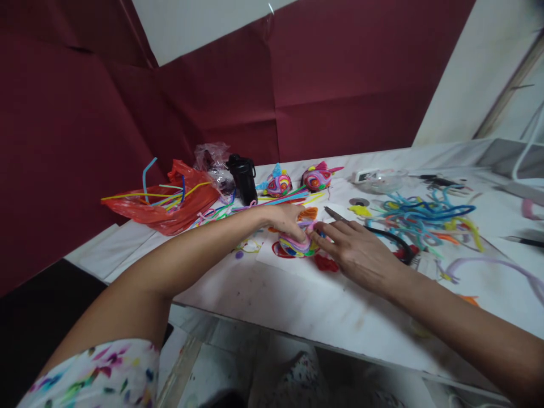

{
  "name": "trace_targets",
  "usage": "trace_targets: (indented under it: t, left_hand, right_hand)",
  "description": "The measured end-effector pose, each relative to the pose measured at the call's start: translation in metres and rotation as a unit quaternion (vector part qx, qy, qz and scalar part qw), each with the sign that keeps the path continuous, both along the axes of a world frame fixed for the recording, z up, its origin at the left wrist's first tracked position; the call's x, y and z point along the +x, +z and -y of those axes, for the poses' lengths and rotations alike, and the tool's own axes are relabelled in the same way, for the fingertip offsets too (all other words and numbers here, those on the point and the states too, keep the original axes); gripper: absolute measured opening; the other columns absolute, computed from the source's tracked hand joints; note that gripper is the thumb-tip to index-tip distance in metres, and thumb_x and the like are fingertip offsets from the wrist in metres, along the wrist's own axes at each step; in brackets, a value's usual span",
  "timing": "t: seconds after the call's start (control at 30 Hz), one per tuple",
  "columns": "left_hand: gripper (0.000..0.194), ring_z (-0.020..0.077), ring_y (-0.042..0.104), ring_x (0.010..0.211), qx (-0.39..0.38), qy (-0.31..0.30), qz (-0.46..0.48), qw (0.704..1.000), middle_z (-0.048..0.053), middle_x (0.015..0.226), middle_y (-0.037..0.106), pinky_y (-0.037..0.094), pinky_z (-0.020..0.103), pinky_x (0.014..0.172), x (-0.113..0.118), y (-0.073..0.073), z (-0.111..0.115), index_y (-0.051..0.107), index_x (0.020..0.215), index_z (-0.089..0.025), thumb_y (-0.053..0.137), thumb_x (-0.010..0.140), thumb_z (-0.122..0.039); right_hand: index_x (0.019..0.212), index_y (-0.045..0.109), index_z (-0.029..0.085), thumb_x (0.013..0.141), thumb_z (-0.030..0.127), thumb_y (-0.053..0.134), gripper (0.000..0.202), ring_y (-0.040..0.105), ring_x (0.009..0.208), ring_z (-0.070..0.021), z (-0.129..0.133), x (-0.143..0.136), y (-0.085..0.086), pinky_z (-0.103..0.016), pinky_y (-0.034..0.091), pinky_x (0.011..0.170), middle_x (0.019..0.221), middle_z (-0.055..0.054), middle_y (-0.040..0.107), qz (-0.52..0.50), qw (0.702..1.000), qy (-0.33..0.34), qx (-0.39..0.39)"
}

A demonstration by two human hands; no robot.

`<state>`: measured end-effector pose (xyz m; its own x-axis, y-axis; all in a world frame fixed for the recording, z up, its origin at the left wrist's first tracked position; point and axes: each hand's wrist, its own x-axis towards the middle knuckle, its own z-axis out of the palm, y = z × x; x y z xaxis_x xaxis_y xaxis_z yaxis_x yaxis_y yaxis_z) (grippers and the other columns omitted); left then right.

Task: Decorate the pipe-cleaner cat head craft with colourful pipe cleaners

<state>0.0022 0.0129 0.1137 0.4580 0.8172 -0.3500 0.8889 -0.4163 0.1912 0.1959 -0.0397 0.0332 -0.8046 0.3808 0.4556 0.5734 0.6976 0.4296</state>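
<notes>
A colourful pipe-cleaner fish (297, 247) lies on a white sheet (272, 256) near the front of the table, with orange pieces (308, 213) behind it and a red piece (326, 263) at its front right. My left hand (287, 220) grips it from the left and top, thumb on its upper face. From the right, my right hand (359, 252) presses its closed fingertips onto the pink part of the fish; exactly what they pinch is too small to make out. Just behind my right hand are scissors (335, 214) with black handles, partly hidden by it.
Two finished-looking pipe-cleaner fish (279, 182) stand at the back beside a black bottle (244, 178). A red plastic bag (170, 207) of pipe cleaners lies at left. Blue pipe cleaners (425, 212) are heaped at right, near a clear plastic container (386, 181).
</notes>
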Motion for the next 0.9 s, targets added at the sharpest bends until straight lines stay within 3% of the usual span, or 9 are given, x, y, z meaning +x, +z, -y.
trace_targets:
  t: [0.27, 0.53, 0.73, 0.9]
  left_hand:
    - [0.101, 0.028, 0.052, 0.124, 0.009, -0.01, 0.022, 1.0, 0.014, 0.145, 0.049, 0.046, 0.031, 0.098, -0.003, -0.003, 0.001, 0.028, 0.149, -0.013, 0.07, 0.061, -0.04]
    - [0.086, 0.0247, 0.057, 0.116, -0.021, -0.012, 0.077, 0.997, 0.009, 0.131, 0.058, 0.048, 0.03, 0.093, -0.012, -0.005, -0.004, 0.036, 0.14, -0.017, 0.067, 0.062, -0.032]
    - [0.095, 0.0273, 0.056, 0.115, -0.065, -0.047, 0.079, 0.994, 0.012, 0.13, 0.057, 0.047, 0.032, 0.091, -0.02, -0.001, -0.01, 0.033, 0.142, -0.013, 0.07, 0.057, -0.033]
    - [0.095, 0.0285, 0.055, 0.116, -0.052, -0.065, 0.071, 0.994, 0.012, 0.131, 0.057, 0.047, 0.033, 0.091, -0.021, 0.001, -0.013, 0.036, 0.141, -0.012, 0.071, 0.055, -0.032]
  right_hand:
    - [0.119, 0.06, 0.014, 0.083, 0.004, 0.049, 0.039, 0.06, 0.092, -0.0257, -0.003, 0.002, -0.006, -0.036, 0.039, 0.076, 0.121, -0.014, 0.064, 0.001, 1.0, 0.004, 0.002]
    - [0.131, 0.055, 0.014, 0.085, 0.006, 0.048, 0.048, 0.061, 0.092, -0.0265, -0.008, 0.0, -0.011, -0.04, 0.042, 0.083, 0.116, -0.015, 0.065, -0.011, 1.0, -0.003, -0.001]
    - [0.127, 0.06, 0.016, 0.089, 0.01, 0.048, 0.041, 0.063, 0.09, -0.026, -0.012, -0.003, -0.006, -0.041, 0.042, 0.083, 0.115, -0.014, 0.066, -0.033, 0.999, -0.004, -0.016]
    - [0.129, 0.059, 0.017, 0.089, 0.01, 0.047, 0.042, 0.063, 0.09, -0.0256, -0.016, -0.003, -0.005, -0.041, 0.041, 0.085, 0.114, -0.013, 0.066, -0.035, 0.999, -0.004, -0.03]
